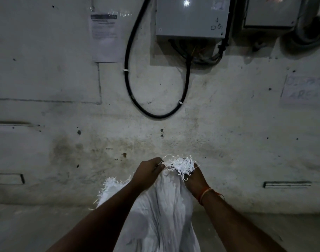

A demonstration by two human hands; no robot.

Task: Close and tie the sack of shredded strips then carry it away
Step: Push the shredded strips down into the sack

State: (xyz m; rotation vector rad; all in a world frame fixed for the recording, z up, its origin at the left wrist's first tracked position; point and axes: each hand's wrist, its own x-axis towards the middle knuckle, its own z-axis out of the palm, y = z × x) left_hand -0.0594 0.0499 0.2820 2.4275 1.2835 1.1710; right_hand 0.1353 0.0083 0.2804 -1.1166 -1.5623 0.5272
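Fingers [156, 167] both hands grip sack [161, 215] neck; box [192, 17] marked "D".

A stained, whitewashed wall [55, 79] fills the dim view. A grey metal box [191, 17] hangs high on it, a black cable [127, 70] looping below. A printed notice [105, 37] is taped left; a concrete floor [37, 226] lies beneath.
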